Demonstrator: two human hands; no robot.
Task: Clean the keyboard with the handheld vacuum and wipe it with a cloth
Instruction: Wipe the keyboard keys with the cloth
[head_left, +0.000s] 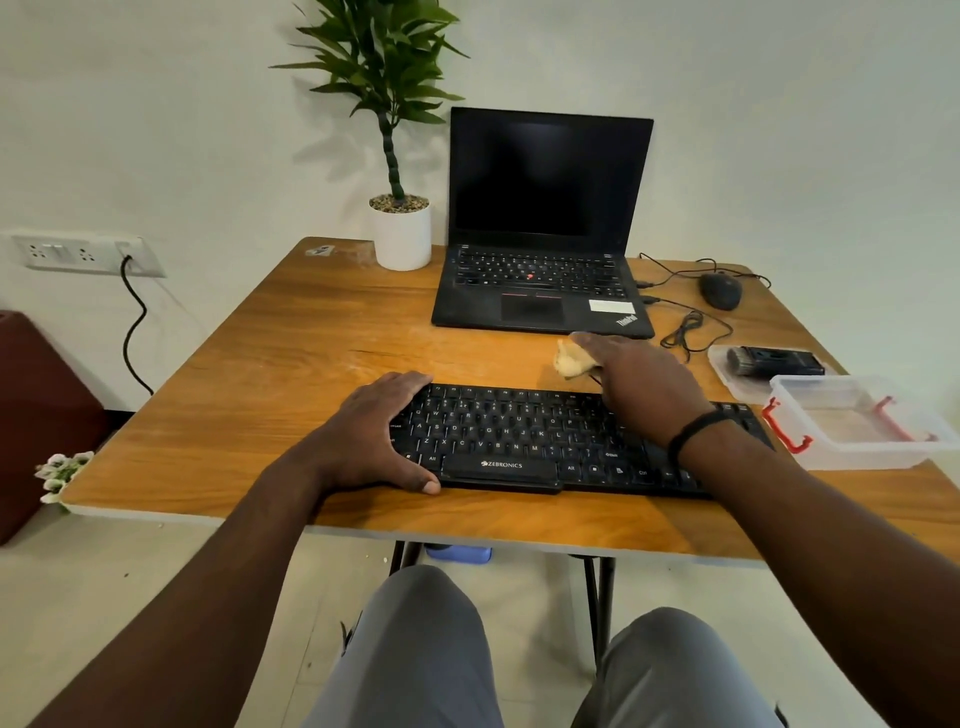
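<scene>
Right hand (641, 382) holds the yellow cloth (571, 358) just behind the keyboard (519, 436), whose left end the left hand (379, 434) grips.

One head-worn wide-angle view looks forward and down, close over the desk (291, 364), toward the laptop (540, 228) at the wall.

Keyboard (524, 441) reads "ZEBRONICS"; laptop (540, 291) reads "ThinkPad".
</scene>
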